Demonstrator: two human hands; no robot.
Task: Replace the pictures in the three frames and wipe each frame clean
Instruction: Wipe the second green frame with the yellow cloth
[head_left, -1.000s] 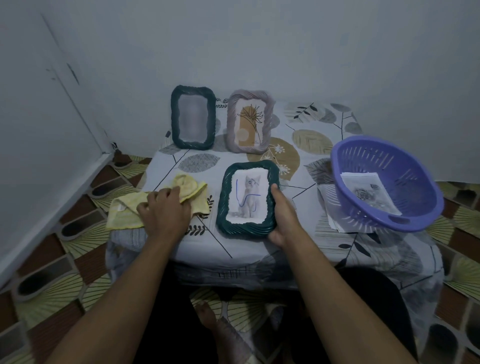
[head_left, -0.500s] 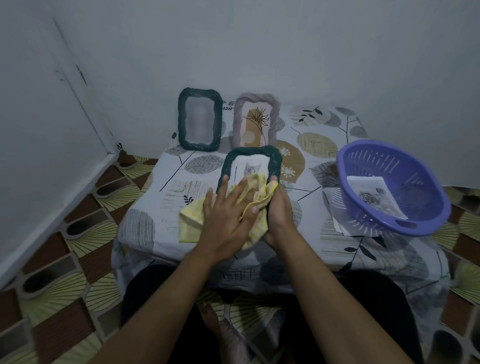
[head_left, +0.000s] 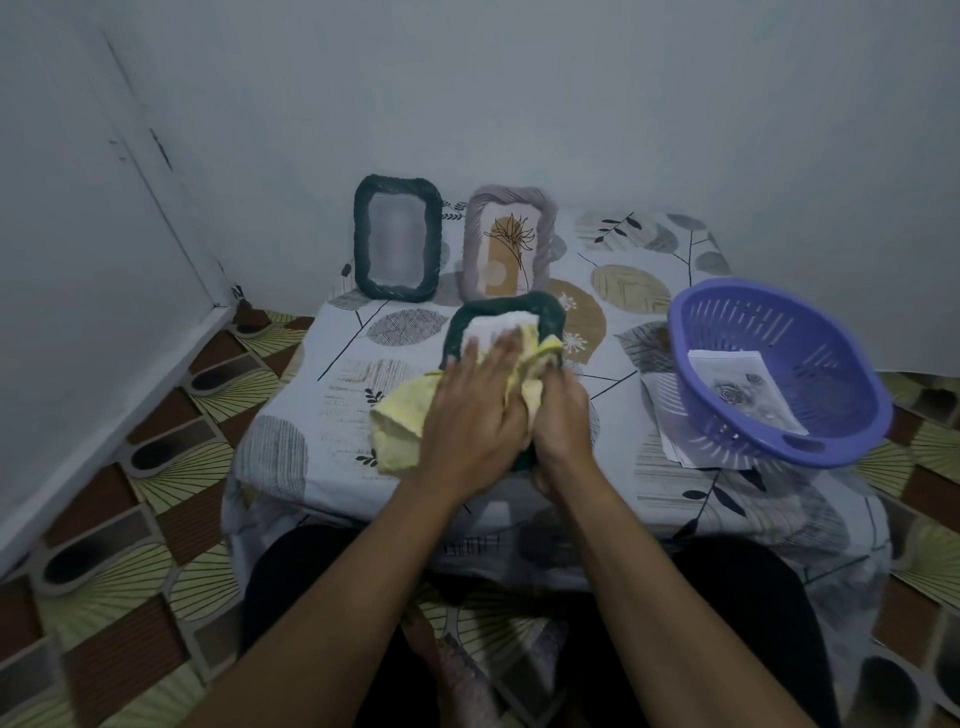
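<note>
A dark green frame (head_left: 503, 307) lies flat near the table's front, mostly hidden by my hands. My left hand (head_left: 470, 410) presses a yellow cloth (head_left: 402, 421) flat onto its glass, fingers straight. My right hand (head_left: 561, 415) grips the frame's right edge. Behind it, two more frames lean against the wall: a dark green frame (head_left: 397, 244) with a blurred picture and a mauve frame (head_left: 510, 243) with a plant drawing.
A purple plastic basket (head_left: 779, 358) with a printed picture (head_left: 743, 389) inside sits at the right of the leaf-patterned tablecloth (head_left: 322, 395), over loose sheets (head_left: 670, 426). White walls close off the back and left. Patterned floor tiles surround the low table.
My left hand lifted the yellow cloth from the table's left side and brought it onto the lying frame, then rubbed farther up its glass. My right hand stayed on the frame's edge.
</note>
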